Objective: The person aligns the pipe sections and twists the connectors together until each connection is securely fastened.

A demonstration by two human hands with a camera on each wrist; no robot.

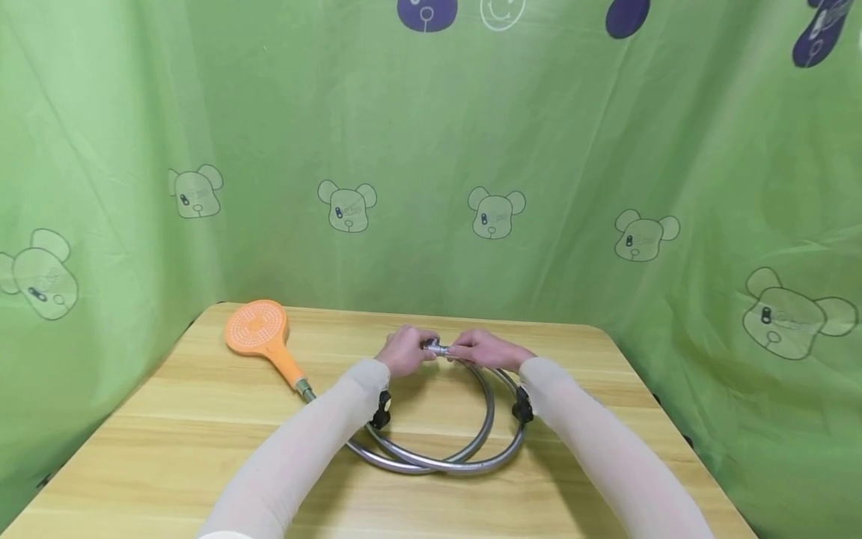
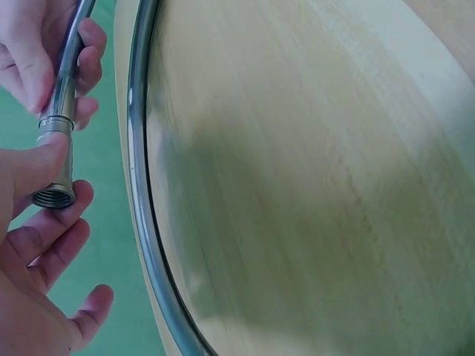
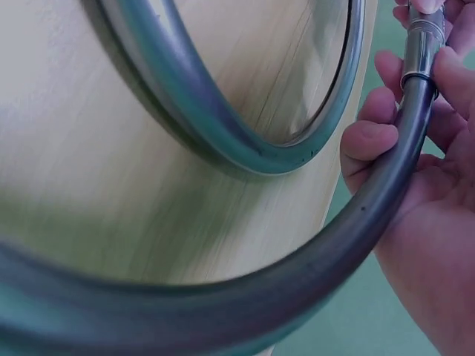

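Observation:
A silvery shower hose lies looped on the table, its free end raised a little between both hands. My left hand pinches the metal connector nut at that end between thumb and fingers. In the left wrist view the nut's threaded opening shows, with nothing screwed into it. Just behind the nut, my right hand grips the hose and its metal sleeve, fingers curled round them. The hose's other end joins the handle of an orange shower head, lying face up toward the table's back left corner.
The wooden table carries the hose and shower head. Green curtains with bear prints hang close behind it and along both sides. A dark wrist camera sits under the left wrist, and another under the right, near the hose loops.

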